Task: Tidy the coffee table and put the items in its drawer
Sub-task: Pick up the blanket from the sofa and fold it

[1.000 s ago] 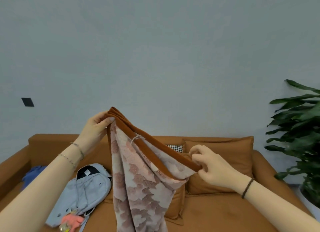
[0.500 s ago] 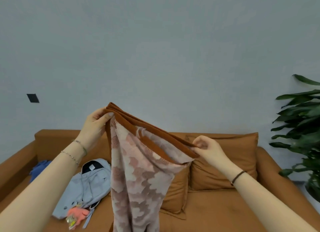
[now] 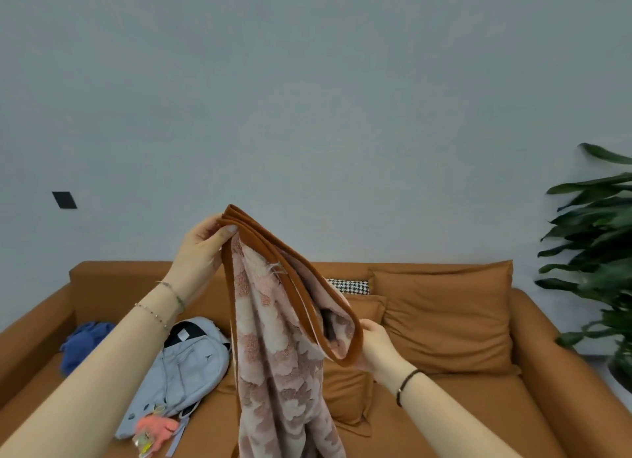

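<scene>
A pink patterned blanket [image 3: 277, 348] with a rust-brown border hangs folded in front of me, its lower part dropping out of view. My left hand [image 3: 201, 249] pinches the stacked brown corners high up at the left. Lower and to the right, my right hand [image 3: 374, 348] grips the border where it curves round, partly hidden behind the fabric. The coffee table and its drawer are not in view.
A brown sofa [image 3: 478, 399] fills the lower view, with cushions [image 3: 444, 307] at its back. A light blue backpack [image 3: 184, 368] with a pink charm [image 3: 155, 428] lies on the left seat beside a blue cloth [image 3: 83, 343]. A leafy plant [image 3: 602, 252] stands at the right.
My right hand has dropped lower and slid down the border, so the top edge now slopes steeply. The left hand has stayed high, still pinching the corners.
</scene>
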`<state>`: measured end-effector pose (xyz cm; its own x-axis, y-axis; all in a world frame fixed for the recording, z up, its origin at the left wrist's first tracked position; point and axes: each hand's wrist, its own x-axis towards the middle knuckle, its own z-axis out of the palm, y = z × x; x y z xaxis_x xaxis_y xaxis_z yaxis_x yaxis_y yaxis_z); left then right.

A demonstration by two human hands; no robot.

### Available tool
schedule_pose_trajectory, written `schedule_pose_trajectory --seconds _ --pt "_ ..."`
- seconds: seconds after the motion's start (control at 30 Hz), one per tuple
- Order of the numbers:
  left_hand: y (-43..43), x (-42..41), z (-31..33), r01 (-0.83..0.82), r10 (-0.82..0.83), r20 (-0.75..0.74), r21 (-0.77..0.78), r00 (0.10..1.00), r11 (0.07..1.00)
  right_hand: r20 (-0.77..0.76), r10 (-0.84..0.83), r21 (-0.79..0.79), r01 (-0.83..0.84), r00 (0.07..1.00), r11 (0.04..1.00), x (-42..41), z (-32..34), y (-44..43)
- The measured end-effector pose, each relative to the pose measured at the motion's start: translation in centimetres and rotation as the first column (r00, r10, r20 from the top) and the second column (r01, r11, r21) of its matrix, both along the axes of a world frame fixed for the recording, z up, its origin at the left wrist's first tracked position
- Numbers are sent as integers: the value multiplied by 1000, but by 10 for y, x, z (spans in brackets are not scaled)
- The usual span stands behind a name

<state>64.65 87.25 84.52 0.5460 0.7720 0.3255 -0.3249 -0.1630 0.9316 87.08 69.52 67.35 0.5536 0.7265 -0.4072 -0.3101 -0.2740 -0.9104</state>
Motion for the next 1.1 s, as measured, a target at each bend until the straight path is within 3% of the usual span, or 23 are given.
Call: schedule_pose_trajectory --seconds 0.1,0.17,0.23,0.27,0.37,0.43,0.53,0.6,0.63,0.67,0.7,0.77,0.83,1.0,1.1 --pt "-5 2 -4 22 -22 -25 3 999 1000 125 -59 -26 63 990 998 -1 -2 7" --pt "-5 0 -7 19 -19 -47 -3 999 1000 126 -22 -39 27 992 999 0 -5 8" --pt "-1 -6 -12 7 -7 -70 0 998 1000 5 26 -6 -26 1000 1000 5 -5 7" --pt "3 -10 -16 -7 6 -79 -9 997 1000 -130 60 38 -56 990 998 10 -6 8" --pt "10 -22 -27 -72 67 -96 -50 993 996 -465 86 145 -20 881 989 25 -7 5" --pt "10 -26 -32 -92 85 -114 -58 990 994 -510 111 197 -10 853 980 30 -8 0" --pt "7 -28 -34 -74 67 -87 -80 994 994 -283 83 157 -39 956 987 28 -10 -1" --pt "4 -31 -35 -36 28 -97 -83 995 996 92 38 104 -48 995 993 33 -12 5" --pt "2 -31 -36 -1 -8 -106 -84 994 996 370 58 69 -90 927 994 35 -6 7" --pt "1 -32 -39 37 -46 -111 -89 993 995 646 98 13 -139 757 990 36 -1 8" --pt "0 -33 -41 73 -84 -113 -98 990 992 808 150 -61 -172 570 983 37 5 8" --pt "-4 -34 -47 130 -143 -119 -108 983 986 884 289 -197 -267 369 943 33 14 8" --pt "-7 -34 -50 164 -177 -127 -106 976 981 887 396 -320 -300 237 898 20 17 11" --pt "-12 -35 -53 82 -92 -84 -112 992 990 873 434 -338 -368 221 866 -1 8 9" --pt "-11 -36 -53 -33 24 -77 -115 997 993 855 449 -349 -351 260 869 3 16 7"
